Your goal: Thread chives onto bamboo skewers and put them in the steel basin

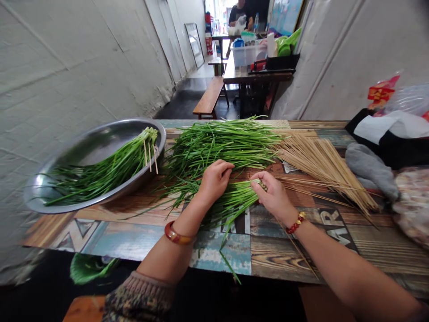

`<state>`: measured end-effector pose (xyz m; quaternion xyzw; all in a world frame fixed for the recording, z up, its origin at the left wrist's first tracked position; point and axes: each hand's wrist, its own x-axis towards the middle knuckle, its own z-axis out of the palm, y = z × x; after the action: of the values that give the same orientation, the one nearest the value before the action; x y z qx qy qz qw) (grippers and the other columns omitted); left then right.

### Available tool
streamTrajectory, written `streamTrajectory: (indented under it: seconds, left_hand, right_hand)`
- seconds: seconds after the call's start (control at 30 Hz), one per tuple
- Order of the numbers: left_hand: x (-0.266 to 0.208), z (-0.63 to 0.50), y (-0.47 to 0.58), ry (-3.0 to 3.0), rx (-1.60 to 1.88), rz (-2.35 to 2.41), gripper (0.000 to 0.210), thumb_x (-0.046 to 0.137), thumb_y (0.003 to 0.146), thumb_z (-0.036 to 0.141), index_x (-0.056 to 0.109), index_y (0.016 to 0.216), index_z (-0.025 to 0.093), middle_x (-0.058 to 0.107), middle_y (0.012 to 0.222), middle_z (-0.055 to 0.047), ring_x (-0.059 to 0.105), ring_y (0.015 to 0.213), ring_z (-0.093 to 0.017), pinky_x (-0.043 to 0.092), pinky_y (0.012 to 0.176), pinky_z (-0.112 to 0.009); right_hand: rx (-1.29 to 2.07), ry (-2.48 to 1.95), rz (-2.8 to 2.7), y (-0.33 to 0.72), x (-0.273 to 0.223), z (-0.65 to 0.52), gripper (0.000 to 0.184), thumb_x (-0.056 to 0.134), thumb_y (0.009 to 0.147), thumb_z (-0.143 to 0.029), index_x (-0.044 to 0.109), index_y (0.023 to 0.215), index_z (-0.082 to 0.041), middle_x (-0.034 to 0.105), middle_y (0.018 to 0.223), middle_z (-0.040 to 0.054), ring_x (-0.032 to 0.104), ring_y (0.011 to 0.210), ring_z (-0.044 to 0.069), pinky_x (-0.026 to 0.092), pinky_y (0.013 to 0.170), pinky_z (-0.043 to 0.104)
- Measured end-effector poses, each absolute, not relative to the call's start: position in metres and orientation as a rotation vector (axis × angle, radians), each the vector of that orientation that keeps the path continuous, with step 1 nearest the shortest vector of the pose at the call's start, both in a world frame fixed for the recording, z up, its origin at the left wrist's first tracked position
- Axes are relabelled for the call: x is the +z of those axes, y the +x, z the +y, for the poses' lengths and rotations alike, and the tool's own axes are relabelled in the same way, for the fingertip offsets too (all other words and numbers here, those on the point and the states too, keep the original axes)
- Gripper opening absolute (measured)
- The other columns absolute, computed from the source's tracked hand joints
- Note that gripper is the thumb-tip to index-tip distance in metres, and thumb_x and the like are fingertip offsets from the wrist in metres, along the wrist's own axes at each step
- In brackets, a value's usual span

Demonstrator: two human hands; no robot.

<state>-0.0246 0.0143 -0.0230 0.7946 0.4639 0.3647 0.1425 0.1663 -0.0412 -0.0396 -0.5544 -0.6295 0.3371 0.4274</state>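
The plank-patterned surface spreads under everything, with the two hands near its middle as the clock's centre. Between nine and ten o'clock sits a steel bowl, tilted. Near twelve lies the pile of loose green stalks. Skewered stalks rest in the bowl, pale ends towards two. Fanned skewers lie between two and three, their near tips meeting the pile. A bag stands at three. At the centre is the bunch, on the surface, leaves trailing towards eight. The right hand is clamped on its pale ends; the left hand, apart from it, curls over the leaves, and whether it grips anything I cannot tell. The left wrist wears a bangle, the right a beaded bracelet.
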Motion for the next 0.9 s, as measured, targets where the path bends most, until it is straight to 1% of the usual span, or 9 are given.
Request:
streamTrajectory:
  seconds: [0.1, 0.17, 0.3, 0.4, 0.5, 0.6, 0.67, 0.77, 0.9]
  left_hand:
    - [-0.0212, 0.0117, -0.0222, 2.401, 0.865, 1.4, 0.021, 0.053, 0.084, 0.011, 0.068, 0.098, 0.016, 0.066, 0.096, -0.007, 0.061, 0.09, -0.018, 0.048, 0.082, -0.03]
    - [-0.0192, 0.0094, -0.0213, 2.474, 0.723, 1.496, 0.02, 0.056, 0.084, 0.015, 0.069, 0.099, 0.016, 0.065, 0.098, -0.009, 0.06, 0.092, -0.02, 0.048, 0.083, -0.033]
    - [-0.0163, 0.0063, -0.0216, 2.584, 0.493, 1.624, 0.021, 0.06, 0.083, 0.024, 0.069, 0.101, 0.018, 0.065, 0.092, -0.008, 0.058, 0.09, -0.023, 0.047, 0.079, -0.035]
    - [-0.0155, 0.0052, -0.0221, 2.623, 0.42, 1.63, 0.013, 0.06, 0.082, 0.023, 0.069, 0.091, 0.019, 0.065, 0.083, -0.007, 0.057, 0.083, -0.023, 0.045, 0.074, -0.035]
    - [-0.0149, 0.0054, -0.0221, 2.613, 0.575, 1.619, 0.012, 0.056, 0.083, 0.019, 0.068, 0.079, 0.019, 0.064, 0.081, -0.006, 0.056, 0.081, -0.021, 0.043, 0.073, -0.033]
    - [-0.0151, 0.0068, -0.0214, 2.485, 0.912, 1.514, 0.011, 0.056, 0.081, 0.015, 0.065, 0.076, 0.017, 0.063, 0.082, -0.005, 0.056, 0.082, -0.018, 0.043, 0.075, -0.03]
    - [-0.0159, 0.0082, -0.0209, 2.348, 1.047, 1.408, 0.01, 0.054, 0.08, 0.012, 0.062, 0.075, 0.016, 0.062, 0.078, -0.003, 0.056, 0.076, -0.015, 0.043, 0.071, -0.027]
    - [-0.0173, 0.0105, -0.0214, 2.195, 1.113, 1.369, 0.01, 0.053, 0.079, 0.011, 0.061, 0.075, 0.016, 0.06, 0.07, 0.0, 0.054, 0.065, -0.012, 0.042, 0.063, -0.024]
    - [-0.0179, 0.0134, -0.0247, 2.179, 1.188, 1.444, 0.011, 0.052, 0.08, 0.011, 0.061, 0.077, 0.016, 0.061, 0.073, -0.001, 0.055, 0.069, -0.013, 0.043, 0.066, -0.024]
  right_hand:
    - [0.841, -1.378, -1.579, 0.1659, -0.0388, -0.0416, 0.022, 0.051, 0.087, -0.036, 0.059, 0.096, -0.018, 0.063, 0.082, 0.0027, 0.055, 0.058, 0.011, 0.045, 0.05, 0.023]
    - [0.838, -1.379, -1.584, 0.1656, -0.0377, -0.0422, 0.021, 0.051, 0.087, -0.036, 0.059, 0.096, -0.018, 0.063, 0.081, 0.0025, 0.055, 0.058, 0.011, 0.045, 0.05, 0.022]
    - [0.838, -1.4, -1.594, 0.1649, -0.0355, -0.043, 0.021, 0.051, 0.086, -0.035, 0.059, 0.095, -0.018, 0.063, 0.079, 0.0018, 0.054, 0.055, 0.011, 0.045, 0.05, 0.023]
    - [0.836, -1.403, -1.593, 0.1646, -0.0356, -0.0429, 0.021, 0.051, 0.086, -0.035, 0.059, 0.094, -0.018, 0.063, 0.079, 0.002, 0.053, 0.055, 0.011, 0.045, 0.05, 0.023]
    - [0.839, -1.387, -1.585, 0.1649, -0.0372, -0.0424, 0.021, 0.051, 0.087, -0.036, 0.059, 0.095, -0.019, 0.063, 0.081, 0.0025, 0.054, 0.056, 0.011, 0.044, 0.05, 0.023]
    - [0.847, -1.385, -1.573, 0.1655, -0.0386, -0.0421, 0.021, 0.05, 0.087, -0.037, 0.058, 0.096, -0.019, 0.064, 0.082, 0.0029, 0.054, 0.056, 0.011, 0.044, 0.049, 0.022]
    - [0.852, -1.389, -1.565, 0.1657, -0.0389, -0.0422, 0.021, 0.051, 0.087, -0.036, 0.058, 0.096, -0.018, 0.064, 0.082, 0.0029, 0.054, 0.056, 0.011, 0.044, 0.049, 0.022]
    - [0.856, -1.388, -1.559, 0.1658, -0.0383, -0.0424, 0.02, 0.051, 0.087, -0.036, 0.058, 0.096, -0.019, 0.063, 0.082, 0.0026, 0.054, 0.058, 0.011, 0.044, 0.049, 0.022]
    - [0.856, -1.376, -1.566, 0.1654, -0.0357, -0.0424, 0.02, 0.051, 0.087, -0.035, 0.058, 0.095, -0.018, 0.062, 0.082, 0.0023, 0.054, 0.059, 0.011, 0.044, 0.049, 0.021]
